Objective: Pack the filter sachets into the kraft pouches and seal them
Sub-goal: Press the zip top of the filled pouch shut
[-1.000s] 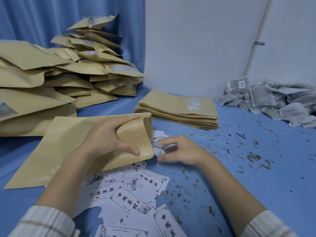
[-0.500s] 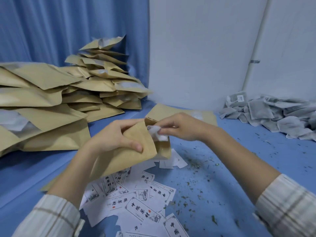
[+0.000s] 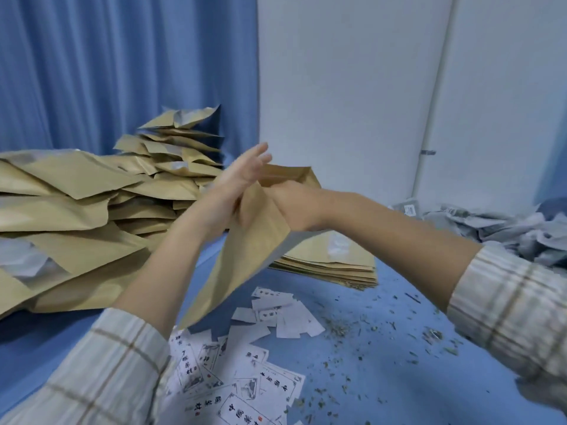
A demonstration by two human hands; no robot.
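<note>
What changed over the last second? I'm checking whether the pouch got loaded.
The kraft pouch was lifted off the table, mouth up. The right hand took a white piece from the table into its mouth. The left hand loosened, fingers now straight. The piles stayed put.

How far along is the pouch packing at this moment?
Done, apparently: a heap of filled kraft pouches at left. In hand: one raised pouch, left hand against its mouth, right hand gripping it. Left: a flat stack of empty pouches and a pile of sachets at right.
</note>
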